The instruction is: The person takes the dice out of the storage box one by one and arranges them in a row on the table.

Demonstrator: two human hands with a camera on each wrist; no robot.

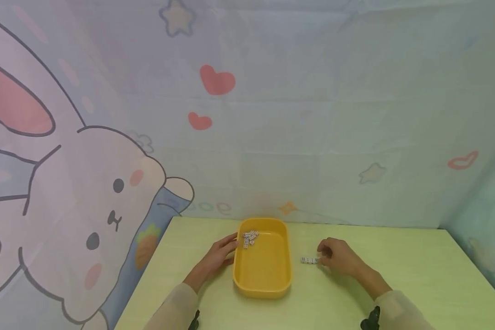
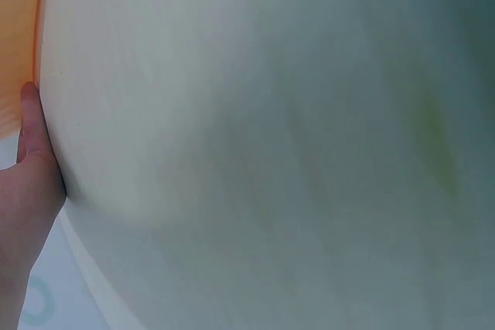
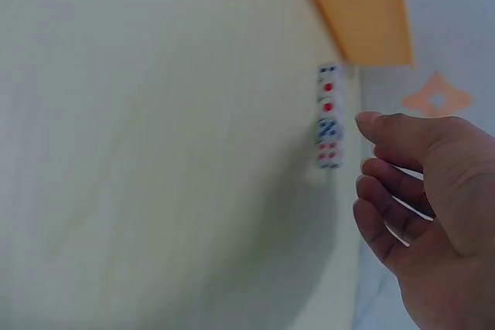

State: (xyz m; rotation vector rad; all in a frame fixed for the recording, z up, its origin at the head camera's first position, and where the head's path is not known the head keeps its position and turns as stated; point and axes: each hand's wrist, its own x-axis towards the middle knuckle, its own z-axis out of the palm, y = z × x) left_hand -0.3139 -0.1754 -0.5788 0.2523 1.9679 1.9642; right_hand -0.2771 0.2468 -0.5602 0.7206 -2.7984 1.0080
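A yellow tray [image 1: 261, 291] stands on the table, with several white dice [image 1: 250, 236] in a loose pile at its far left corner. My left hand [image 1: 219, 255] rests against the tray's left side, its fingers fairly straight along the wall; the left wrist view shows the fingertips [image 2: 29, 92] at the tray's edge. To the right of the tray, several dice form a straight row [image 1: 309, 260], with red and blue pips visible in the right wrist view. My right hand [image 3: 433, 183] is beside this row, fingers loosely bent and nothing between thumb and fingers.
The pale yellow-green table [image 1: 416, 270] extends to both sides of the tray. Behind it hangs a printed cloth backdrop [image 1: 313, 114] with hearts, stars and a large rabbit, and its right side [image 1: 491, 238] meets the table edge.
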